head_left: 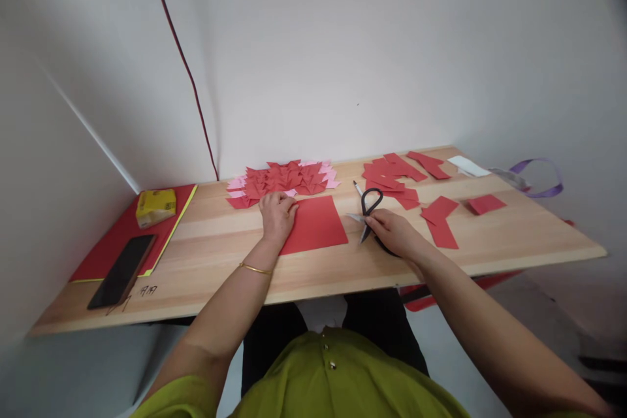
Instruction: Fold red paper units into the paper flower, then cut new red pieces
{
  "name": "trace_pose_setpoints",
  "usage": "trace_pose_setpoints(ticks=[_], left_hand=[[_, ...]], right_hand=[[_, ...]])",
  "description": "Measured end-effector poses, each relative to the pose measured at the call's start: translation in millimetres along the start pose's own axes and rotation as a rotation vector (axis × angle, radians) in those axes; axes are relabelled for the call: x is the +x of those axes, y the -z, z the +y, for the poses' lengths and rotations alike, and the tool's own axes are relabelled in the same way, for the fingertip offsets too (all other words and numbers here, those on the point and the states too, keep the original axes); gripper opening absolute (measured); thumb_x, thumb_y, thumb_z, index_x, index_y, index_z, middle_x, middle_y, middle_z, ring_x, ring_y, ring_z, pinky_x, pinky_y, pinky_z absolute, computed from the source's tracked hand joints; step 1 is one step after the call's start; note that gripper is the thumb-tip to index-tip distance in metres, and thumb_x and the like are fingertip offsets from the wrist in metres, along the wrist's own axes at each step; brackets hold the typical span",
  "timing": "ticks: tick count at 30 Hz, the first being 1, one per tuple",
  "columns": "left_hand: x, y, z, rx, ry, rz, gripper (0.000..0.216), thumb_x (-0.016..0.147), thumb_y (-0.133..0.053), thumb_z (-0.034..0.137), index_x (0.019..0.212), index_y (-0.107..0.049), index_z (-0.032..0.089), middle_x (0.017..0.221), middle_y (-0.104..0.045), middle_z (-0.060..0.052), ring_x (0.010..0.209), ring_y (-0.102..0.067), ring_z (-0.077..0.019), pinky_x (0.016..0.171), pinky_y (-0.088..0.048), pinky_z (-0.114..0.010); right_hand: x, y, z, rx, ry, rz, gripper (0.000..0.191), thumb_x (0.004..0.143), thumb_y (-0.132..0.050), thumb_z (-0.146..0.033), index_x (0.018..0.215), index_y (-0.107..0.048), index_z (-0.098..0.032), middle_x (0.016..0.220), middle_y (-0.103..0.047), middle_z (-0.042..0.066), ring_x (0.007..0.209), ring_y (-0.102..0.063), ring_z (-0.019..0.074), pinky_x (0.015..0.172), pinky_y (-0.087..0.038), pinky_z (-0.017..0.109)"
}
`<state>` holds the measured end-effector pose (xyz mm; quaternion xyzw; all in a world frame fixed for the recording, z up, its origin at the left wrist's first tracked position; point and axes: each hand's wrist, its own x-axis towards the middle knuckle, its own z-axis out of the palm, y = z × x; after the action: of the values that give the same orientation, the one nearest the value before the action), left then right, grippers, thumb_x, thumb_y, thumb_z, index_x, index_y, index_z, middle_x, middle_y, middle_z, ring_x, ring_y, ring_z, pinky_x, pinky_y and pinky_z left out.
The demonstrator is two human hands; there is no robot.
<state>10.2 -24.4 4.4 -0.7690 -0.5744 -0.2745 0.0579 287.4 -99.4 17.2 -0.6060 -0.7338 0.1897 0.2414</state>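
Note:
A square sheet of red paper lies flat on the wooden table, in front of me. My left hand rests at its left edge, fingers curled and pressed together on the paper's upper left corner. Just right of the sheet, my right hand is closed on a pair of black-handled scissors, whose blades are parted and point toward the paper. Behind the sheet sits a heap of folded red and pink paper pieces. A pen lies beyond the scissors.
Cut red paper pieces are scattered at the back right of the table. Farther right are a white item and a purple strap. To the left, a yellow packet and a phone lie on red sheets.

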Motion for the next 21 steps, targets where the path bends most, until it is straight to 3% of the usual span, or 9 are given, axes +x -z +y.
trace_pose_setpoints(ticks=[7,12,21], left_hand=[[-1.6,2.0,1.9,-0.029,0.035,-0.014,0.022,0.081,-0.057,0.039,0.095,-0.063,0.023,0.093,-0.064,-0.006,0.096,-0.052,-0.0241,0.096,-0.026,-0.043],[-1.8,1.5,0.8,-0.023,-0.030,-0.037,0.025,0.087,-0.048,0.040,0.082,-0.066,0.024,0.086,-0.066,-0.004,0.093,-0.053,-0.0213,0.099,-0.022,-0.043],[-3.2,2.5,1.8,-0.029,-0.159,0.027,0.028,0.092,-0.042,0.033,0.087,-0.067,0.025,0.090,-0.069,-0.003,0.093,-0.054,-0.0199,0.102,-0.019,-0.045]], right_hand=[[0.7,-1.1,0.8,0.017,-0.003,0.001,0.032,0.090,-0.034,-0.036,0.066,-0.047,-0.020,0.079,-0.059,0.008,0.075,-0.054,0.0187,0.071,-0.040,0.028],[1.6,-0.5,3.9,0.034,-0.015,0.003,0.033,0.090,-0.034,-0.037,0.064,-0.044,-0.020,0.075,-0.058,0.006,0.071,-0.053,0.0177,0.068,-0.039,0.027],[4.5,1.3,9.1,0.007,-0.024,-0.023,0.035,0.091,-0.035,-0.039,0.064,-0.045,-0.020,0.070,-0.057,0.004,0.066,-0.053,0.0161,0.064,-0.037,0.026]])
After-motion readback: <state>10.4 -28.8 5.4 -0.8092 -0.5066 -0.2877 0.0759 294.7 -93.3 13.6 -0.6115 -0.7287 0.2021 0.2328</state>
